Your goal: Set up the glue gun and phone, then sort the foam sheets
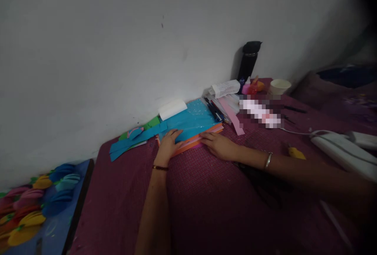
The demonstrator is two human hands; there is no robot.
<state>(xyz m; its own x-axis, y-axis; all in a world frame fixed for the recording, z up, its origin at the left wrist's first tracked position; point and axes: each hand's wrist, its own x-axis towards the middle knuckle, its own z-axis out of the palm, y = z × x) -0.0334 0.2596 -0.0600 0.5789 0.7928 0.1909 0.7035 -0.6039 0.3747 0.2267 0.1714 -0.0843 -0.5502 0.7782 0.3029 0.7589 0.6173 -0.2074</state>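
Note:
My left hand (168,145) lies flat, fingers stretched, on the near left corner of a stack of coloured paper sheets (193,127) with blue on top and orange and pink edges below. My right hand (216,144) rests with fingers extended on the stack's near right edge. Both hands press on the sheets and hold nothing. A long blue paper strip (134,142) runs left from the stack.
A maroon cloth (212,200) covers the table against a white wall. Behind the stack are pens (214,109), a pink strip (232,116), a black flask (248,63), small glue bottles (251,87), a white cup (278,87). White devices (341,149) lie right. Paper shapes (32,208) lie lower left.

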